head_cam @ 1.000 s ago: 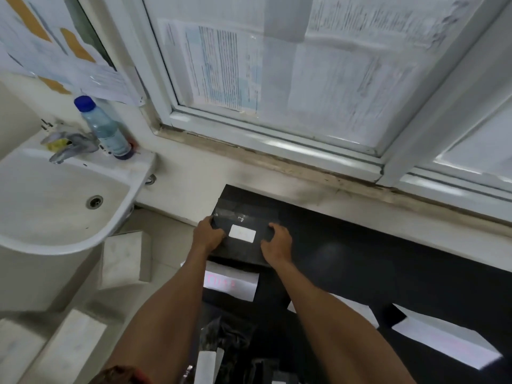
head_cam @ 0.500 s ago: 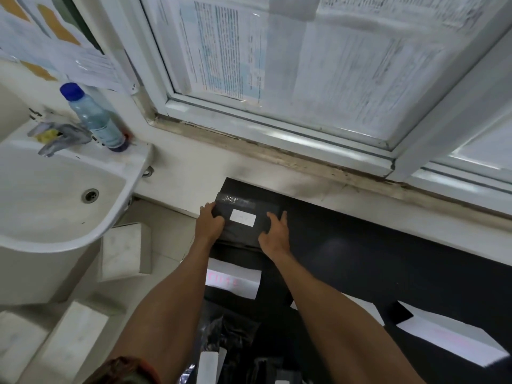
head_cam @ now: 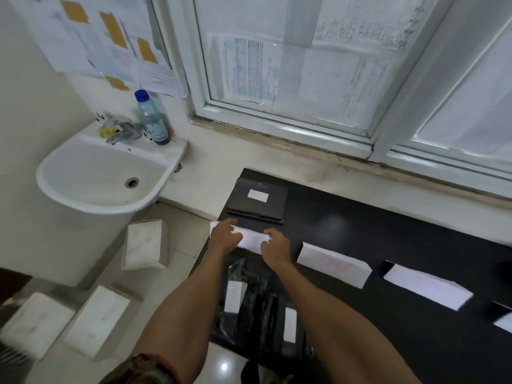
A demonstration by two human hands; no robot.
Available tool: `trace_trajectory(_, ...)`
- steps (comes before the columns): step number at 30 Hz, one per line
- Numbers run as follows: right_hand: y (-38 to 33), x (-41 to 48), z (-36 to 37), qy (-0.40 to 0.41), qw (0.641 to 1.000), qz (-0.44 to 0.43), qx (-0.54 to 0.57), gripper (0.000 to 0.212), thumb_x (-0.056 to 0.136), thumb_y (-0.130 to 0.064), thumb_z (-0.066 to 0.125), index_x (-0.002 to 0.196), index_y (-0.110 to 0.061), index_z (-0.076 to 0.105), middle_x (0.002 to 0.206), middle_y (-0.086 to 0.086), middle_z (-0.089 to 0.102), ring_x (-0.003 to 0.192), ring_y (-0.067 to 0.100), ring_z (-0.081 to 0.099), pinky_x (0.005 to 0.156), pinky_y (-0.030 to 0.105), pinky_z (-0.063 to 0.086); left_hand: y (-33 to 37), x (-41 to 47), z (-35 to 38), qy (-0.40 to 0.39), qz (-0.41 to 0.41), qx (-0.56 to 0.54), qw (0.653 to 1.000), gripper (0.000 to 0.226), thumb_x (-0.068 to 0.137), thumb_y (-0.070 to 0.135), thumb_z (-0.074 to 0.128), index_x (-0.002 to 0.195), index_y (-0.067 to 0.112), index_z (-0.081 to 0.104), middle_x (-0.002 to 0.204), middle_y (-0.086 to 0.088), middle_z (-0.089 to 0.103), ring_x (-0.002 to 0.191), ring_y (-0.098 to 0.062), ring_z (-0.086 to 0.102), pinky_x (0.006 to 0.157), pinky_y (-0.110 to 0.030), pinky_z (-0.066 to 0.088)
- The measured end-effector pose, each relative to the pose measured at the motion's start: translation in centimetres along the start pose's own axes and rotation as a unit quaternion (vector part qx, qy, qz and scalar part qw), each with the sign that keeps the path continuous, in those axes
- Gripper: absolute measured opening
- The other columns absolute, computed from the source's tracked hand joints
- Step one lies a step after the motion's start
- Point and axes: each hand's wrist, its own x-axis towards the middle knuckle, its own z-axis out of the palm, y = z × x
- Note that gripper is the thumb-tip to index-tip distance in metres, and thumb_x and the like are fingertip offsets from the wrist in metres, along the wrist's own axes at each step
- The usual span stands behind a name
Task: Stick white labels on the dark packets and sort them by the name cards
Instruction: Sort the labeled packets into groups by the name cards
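Curling left hand [head_cam: 225,238], right hand [head_cam: 275,246] loosely over white pink-lettered paper name card [head_cam: 250,240] — pinching or touching, cannot tell; flat dark white-labelled packet [head_cam: 257,209] just beyond fingertips. Risking catching fingers dragging card askew.

Labelled packet [head_cam: 243,205] behind a name card [head_cam: 250,240]
Left hand [head_cam: 225,238] and right hand [head_cam: 275,246] are over the card at the table's [head_cam: 388,231] left end.

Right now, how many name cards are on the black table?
4. One card partly covered by the left hand and right hand, one right of it, a third farther right, a fourth cut off at the right edge; more may be unseen.
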Motion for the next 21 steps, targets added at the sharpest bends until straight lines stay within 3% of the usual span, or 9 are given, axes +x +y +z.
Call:
trace_trajectory(2, 0.9, -2.5, 1.1, -0.035, 0.999, 0.011, -0.018, 0.037, 0.084, -0.003, 0.052, 0.12, -0.009, 0.06, 0.124, 0.011, 0.062, 0.114, 0.026, 0.058, 0.086, 0.014, 0.039, -1.6, -2.8, 0.3, -0.021, 0.001, 0.039, 0.999, 0.049, 0.076, 0.023, 0.073, 0.122, 0.01, 0.062, 0.12, -0.015, 0.066, 0.106, -0.026, 0.062, 0.086, -0.024, 0.045)
trace_trajectory(5, 2.0, -5.9, 2.4, -0.053, 0.998, 0.013, -0.038, 0.03, 0.084, -0.008, 0.055, 0.113, -0.009, 0.063, 0.119, 0.011, 0.065, 0.109, 0.029, 0.06, 0.087, 0.025, 0.046, -4.1, -6.1, 0.8, -0.093, -0.037, 0.083, 0.991, 0.067, 0.069, 0.042, 0.079, 0.127, 0.014, 0.059, 0.128, -0.01, 0.062, 0.116, -0.029, 0.059, 0.098, -0.036, 0.049)
trace_trajectory(7, 2.8, -7.6, 3.1, -0.06, 0.996, 0.003, -0.066, 0.03, 0.085, -0.006, 0.052, 0.113, -0.008, 0.063, 0.12, 0.012, 0.064, 0.11, 0.031, 0.059, 0.091, 0.031, 0.048, -5.4, -7.5, 1.4, -0.11, -0.056, 0.102, 0.987, 0.072, 0.068, 0.04, 0.082, 0.131, 0.016, 0.055, 0.131, -0.007, 0.059, 0.119, -0.027, 0.057, 0.097, -0.032, 0.048)
trace_trajectory(11, 3.9, -9.9, 3.5, -0.071, 0.995, -0.01, -0.073, 0.025, 0.085, -0.002, 0.049, 0.103, -0.008, 0.066, 0.112, 0.012, 0.066, 0.106, 0.03, 0.06, 0.082, 0.027, 0.046, -6.5, -9.2, 2.5, -0.073, -0.068, 0.075, 0.992, 0.053, 0.074, 0.022, 0.079, 0.123, 0.013, 0.063, 0.123, -0.01, 0.066, 0.11, -0.027, 0.063, 0.087, -0.031, 0.052)
trace_trajectory(15, 4.6, -11.1, 3.5, -0.097, 0.994, -0.007, -0.044, 0.033, 0.088, -0.005, 0.049, 0.117, -0.012, 0.063, 0.12, 0.009, 0.065, 0.111, 0.026, 0.059, 0.086, 0.022, 0.044, -6.7, -9.8, 2.6, -0.03, -0.093, 0.032, 0.995, 0.027, 0.079, 0.014, 0.074, 0.103, 0.003, 0.072, 0.11, -0.015, 0.07, 0.101, -0.029, 0.066, 0.083, -0.031, 0.051)
trace_trajectory(18, 4.9, -11.6, 3.9, -0.101, 0.994, -0.016, -0.026, 0.031, 0.086, -0.005, 0.053, 0.114, -0.008, 0.064, 0.116, 0.01, 0.066, 0.107, 0.026, 0.061, 0.088, 0.027, 0.049, -6.8, -9.9, 2.5, 0.009, -0.116, -0.029, 0.993, 0.017, 0.086, 0.009, 0.063, 0.093, -0.004, 0.072, 0.105, -0.02, 0.069, 0.099, -0.034, 0.065, 0.085, -0.038, 0.055)
trace_trajectory(21, 5.2, -11.9, 4.7, -0.127, 0.992, -0.016, -0.024, 0.019, 0.082, -0.005, 0.062, 0.101, -0.004, 0.066, 0.101, 0.013, 0.068, 0.098, 0.025, 0.063, 0.088, 0.033, 0.053, -6.6, -9.8, 2.7, 0.002, -0.125, -0.06, 0.99, 0.009, 0.083, 0.01, 0.068, 0.08, 0.002, 0.068, 0.096, -0.018, 0.069, 0.096, -0.034, 0.066, 0.085, -0.042, 0.056)
